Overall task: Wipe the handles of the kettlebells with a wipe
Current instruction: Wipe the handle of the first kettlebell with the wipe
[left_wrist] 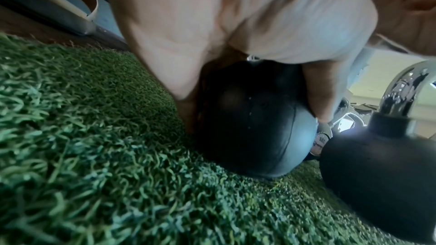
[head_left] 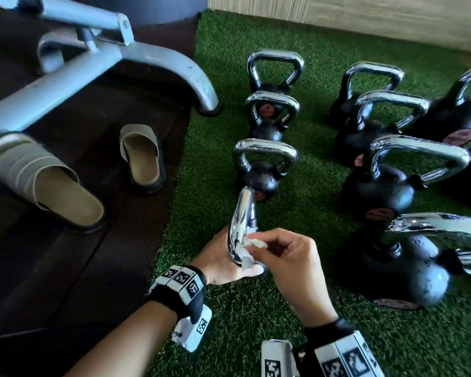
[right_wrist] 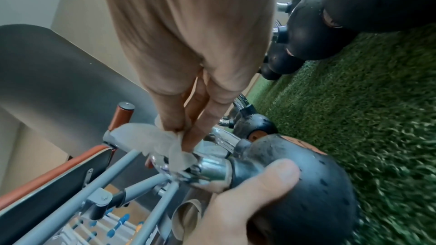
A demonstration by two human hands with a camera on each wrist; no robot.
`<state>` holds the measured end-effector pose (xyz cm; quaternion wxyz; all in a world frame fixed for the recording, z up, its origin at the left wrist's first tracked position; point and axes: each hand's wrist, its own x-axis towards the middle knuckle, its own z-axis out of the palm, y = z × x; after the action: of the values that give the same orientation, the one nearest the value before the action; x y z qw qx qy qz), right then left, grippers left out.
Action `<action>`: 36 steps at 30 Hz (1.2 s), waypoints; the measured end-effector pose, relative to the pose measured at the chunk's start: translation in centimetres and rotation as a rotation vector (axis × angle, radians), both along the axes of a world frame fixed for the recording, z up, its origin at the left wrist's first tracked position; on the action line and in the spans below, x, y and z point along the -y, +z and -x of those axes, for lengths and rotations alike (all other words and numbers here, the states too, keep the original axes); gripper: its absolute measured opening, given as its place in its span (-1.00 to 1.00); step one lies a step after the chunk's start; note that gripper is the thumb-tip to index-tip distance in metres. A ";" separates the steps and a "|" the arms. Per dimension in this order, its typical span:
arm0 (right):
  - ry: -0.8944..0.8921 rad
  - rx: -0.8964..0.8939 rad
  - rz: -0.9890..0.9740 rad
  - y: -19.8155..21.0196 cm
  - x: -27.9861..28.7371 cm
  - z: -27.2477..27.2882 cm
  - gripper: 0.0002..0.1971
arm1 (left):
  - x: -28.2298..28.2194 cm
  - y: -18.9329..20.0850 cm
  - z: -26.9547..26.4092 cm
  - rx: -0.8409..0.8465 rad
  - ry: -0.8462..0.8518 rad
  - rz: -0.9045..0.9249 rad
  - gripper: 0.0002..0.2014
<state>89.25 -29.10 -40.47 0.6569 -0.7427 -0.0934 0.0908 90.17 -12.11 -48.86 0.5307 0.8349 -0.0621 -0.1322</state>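
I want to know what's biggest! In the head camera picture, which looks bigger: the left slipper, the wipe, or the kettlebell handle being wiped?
Largest to smallest, as they look in the head view:
1. Left slipper
2. Kettlebell handle
3. Wipe, partly hidden in the right hand

The wide lens and differing nearness could skew this.

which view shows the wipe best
The right wrist view: the wipe lies unfolded over the chrome handle, pinched by the right hand. The head view shows only a small crumpled piece; the left wrist view shows none.
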 end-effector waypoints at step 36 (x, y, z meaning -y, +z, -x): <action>0.385 -0.668 -0.511 -2.5 0.0 -3.3 -0.71 | -0.8 -1.9 0.7 -0.029 0.024 -0.053 -0.06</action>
<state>92.59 -29.08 -42.93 0.7840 -0.4561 -0.0323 0.4198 89.47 -11.34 -50.72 0.5106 0.8474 -0.0407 -0.1395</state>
